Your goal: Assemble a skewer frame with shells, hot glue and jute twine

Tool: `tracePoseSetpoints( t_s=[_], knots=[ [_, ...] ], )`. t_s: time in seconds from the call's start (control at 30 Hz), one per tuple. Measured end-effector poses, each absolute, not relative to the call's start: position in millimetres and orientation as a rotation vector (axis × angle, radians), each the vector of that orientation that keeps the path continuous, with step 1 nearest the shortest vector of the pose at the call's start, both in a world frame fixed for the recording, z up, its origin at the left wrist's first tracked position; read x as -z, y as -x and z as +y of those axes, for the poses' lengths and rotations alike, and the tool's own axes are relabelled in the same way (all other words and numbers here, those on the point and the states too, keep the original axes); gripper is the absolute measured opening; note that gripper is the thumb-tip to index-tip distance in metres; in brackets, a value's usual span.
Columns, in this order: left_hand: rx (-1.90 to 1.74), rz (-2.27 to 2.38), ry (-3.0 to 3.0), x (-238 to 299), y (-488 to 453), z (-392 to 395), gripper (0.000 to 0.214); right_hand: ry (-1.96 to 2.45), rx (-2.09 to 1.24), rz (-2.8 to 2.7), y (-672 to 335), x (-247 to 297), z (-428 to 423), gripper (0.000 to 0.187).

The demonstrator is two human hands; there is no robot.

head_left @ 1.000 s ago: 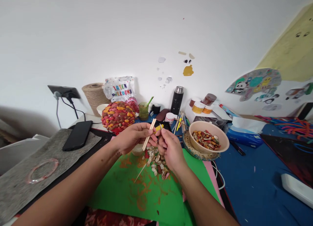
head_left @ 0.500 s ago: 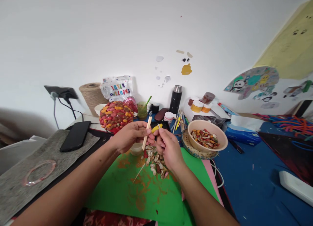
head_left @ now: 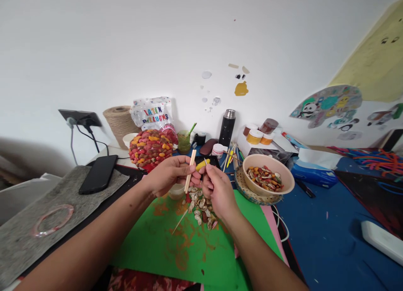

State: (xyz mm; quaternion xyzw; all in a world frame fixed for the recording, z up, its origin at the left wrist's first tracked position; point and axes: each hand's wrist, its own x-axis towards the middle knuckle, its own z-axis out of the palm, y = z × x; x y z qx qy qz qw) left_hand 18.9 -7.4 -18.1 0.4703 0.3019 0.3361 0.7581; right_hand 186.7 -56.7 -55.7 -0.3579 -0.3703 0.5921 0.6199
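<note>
My left hand [head_left: 176,172] is closed around a pair of pale wooden chopsticks [head_left: 190,172], held upright with the thumb across them. Between both hands is a small yellow piece [head_left: 201,164], which looks like a painted peanut shell; its far end is near my right fingertips. My right hand [head_left: 218,186] pinches a thin tool with a pointed metal tip [head_left: 205,161], touching or just over the yellow piece. Most of that tool is hidden by the fingers. Below the hands, peanut shells [head_left: 201,207] lie on a green sheet [head_left: 151,245] with orange paint smears.
A bowl [head_left: 291,177] of coloured shells stands on a woven tray [head_left: 241,186] at right. At left are a ball covered in red and orange pieces [head_left: 149,148], a phone [head_left: 98,174] and a twine spool [head_left: 121,123]. A black flask [head_left: 226,129] and paint jars [head_left: 254,136] stand behind.
The view has shifted very slightly. Both hands keep nearly the same pose, with the chopsticks, yellow piece and metal tip held together as before.
</note>
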Motion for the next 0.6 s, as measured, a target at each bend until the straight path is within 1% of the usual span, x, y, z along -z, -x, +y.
tracePoseSetpoints(
  t_s=[0.17, 0.37, 0.43, 0.6],
  knots=[
    [-0.729, 0.646, -0.993, 19.5, -17.4, -6.1, 0.022, 0.823, -1.353, -0.859, -187.3, 57.3, -55.9, 0.046],
    [-0.761, 0.655, -0.972, 19.1, -19.6, -8.1, 0.026, 0.828, -1.335, -0.86, -187.9, 58.8, -56.2, 0.047],
    [-0.823, 0.661, -0.957, 18.5, -20.6, -8.3, 0.027, 0.826, -1.327, -0.864, -187.8, 58.6, -56.6, 0.046],
    [-1.108, 0.718, -0.935, 18.0, -20.0, -4.7, 0.026, 0.815, -1.324, -0.931, -185.9, 57.7, -59.0, 0.048]
  ],
)
